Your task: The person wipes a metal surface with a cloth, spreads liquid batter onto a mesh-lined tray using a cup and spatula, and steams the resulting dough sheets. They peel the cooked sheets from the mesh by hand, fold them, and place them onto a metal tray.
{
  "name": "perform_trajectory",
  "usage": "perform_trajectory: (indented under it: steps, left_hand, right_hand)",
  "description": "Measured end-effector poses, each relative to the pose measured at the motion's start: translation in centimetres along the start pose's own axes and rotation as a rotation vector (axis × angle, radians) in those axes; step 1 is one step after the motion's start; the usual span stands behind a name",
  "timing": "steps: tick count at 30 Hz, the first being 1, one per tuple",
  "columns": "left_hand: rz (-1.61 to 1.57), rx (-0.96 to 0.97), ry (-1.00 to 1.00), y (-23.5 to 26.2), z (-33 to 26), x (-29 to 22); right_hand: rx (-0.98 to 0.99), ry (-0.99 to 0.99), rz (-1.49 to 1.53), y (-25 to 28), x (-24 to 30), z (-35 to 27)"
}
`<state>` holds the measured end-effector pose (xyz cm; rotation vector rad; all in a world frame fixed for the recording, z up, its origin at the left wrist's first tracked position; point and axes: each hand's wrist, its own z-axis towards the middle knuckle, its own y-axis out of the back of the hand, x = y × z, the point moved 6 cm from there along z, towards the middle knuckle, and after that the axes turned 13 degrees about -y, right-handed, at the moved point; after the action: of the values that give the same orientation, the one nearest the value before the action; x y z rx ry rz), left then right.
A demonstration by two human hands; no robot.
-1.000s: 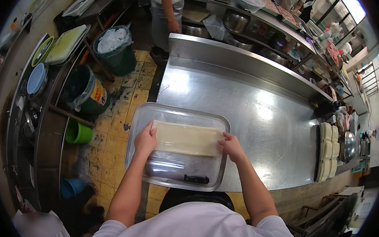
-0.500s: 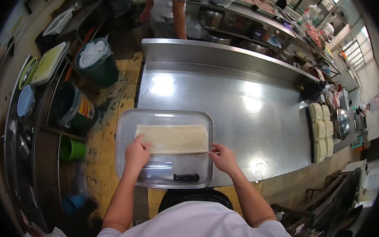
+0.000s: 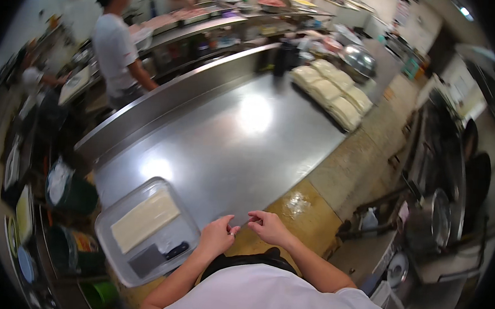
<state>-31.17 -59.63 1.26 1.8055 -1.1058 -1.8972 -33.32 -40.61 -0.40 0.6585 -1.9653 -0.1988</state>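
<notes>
My left hand (image 3: 218, 235) and my right hand (image 3: 269, 228) are close together in front of my waist, over the near edge of the steel table (image 3: 212, 175). The fingers of both are pinched, and a thin dark line shows between the fingertips; what it is I cannot make out. Left of my left hand lies a shallow metal tray (image 3: 102, 225). In it rests a flat pale slab of dough (image 3: 145, 221). Beside the slab, nearer to me, is a cleaver (image 3: 147, 260) with a black handle. Neither hand touches the tray.
Several wrapped pale blocks (image 3: 331, 94) sit at the table's far right end, with a steel bowl (image 3: 358, 60) behind. A raised steel ledge (image 3: 177, 96) runs along the back; a person in white (image 3: 113, 50) stands beyond it. Green bins (image 3: 75, 192) stand at left.
My view has turned to the right. Both hands have left the dough slab and the tray and come together in front of my body. The slab and the cleaver stay in the tray.
</notes>
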Motion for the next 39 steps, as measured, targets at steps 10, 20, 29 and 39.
perform_trajectory:
  steps: [10,20,29,39]
  left_hand:
    - [0.108,0.285,-0.531,-18.9,9.6,-21.9]
    - [-0.015,0.601,-1.009,-35.4,11.5,-41.5]
    - [-0.2,0.835,-1.371,-43.4,13.6,-56.6]
    - [-0.262,0.956,-1.402,-48.9,24.0,-62.8]
  right_hand:
    - [-0.501,-0.16,0.239,20.1,-17.9,-12.7]
    - [-1.246,-0.292,0.284,34.0,-27.6,-29.9]
    - [-1.664,-0.416,0.269,44.8,-30.7,-41.7]
    - [-1.747,-1.196,-0.292,66.8,-36.3,-53.1]
